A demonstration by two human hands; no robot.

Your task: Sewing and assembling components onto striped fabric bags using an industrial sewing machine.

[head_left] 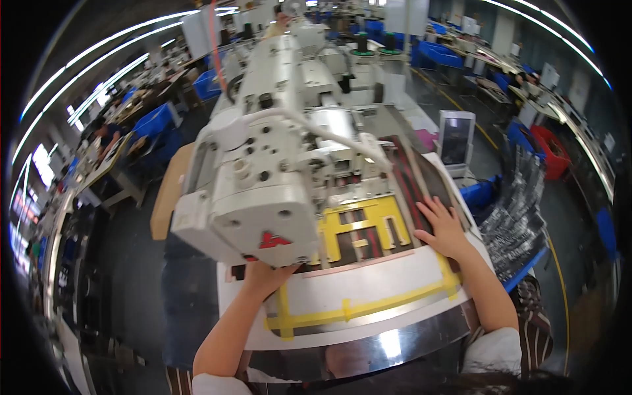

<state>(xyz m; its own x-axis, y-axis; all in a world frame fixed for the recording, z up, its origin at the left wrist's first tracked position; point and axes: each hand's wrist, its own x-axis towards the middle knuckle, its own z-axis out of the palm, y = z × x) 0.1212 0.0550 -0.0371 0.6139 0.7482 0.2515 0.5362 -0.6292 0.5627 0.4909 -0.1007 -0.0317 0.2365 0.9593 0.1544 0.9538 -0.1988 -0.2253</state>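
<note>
A large white industrial sewing machine (260,197) stands in front of me, its head over the work bed. My left hand (266,278) reaches beneath the near end of that head, which hides its fingers. On the right, my right hand (442,229) lies with fingers spread at the edge of the work, beside dark strips with red lines (409,176). Between my hands sits a yellow cut-out plate (372,207), with dark and red material showing through its gaps. Nearer to me, a white sheet (375,280) carries yellow tape (378,305) along its front.
A shiny metal table edge (395,345) borders the work in front. At the right stand a small screen (456,138) and a blue bin with dark, glossy plastic-like material (517,217). A brown board (170,191) is left of the machine. Other workstations and people are farther back.
</note>
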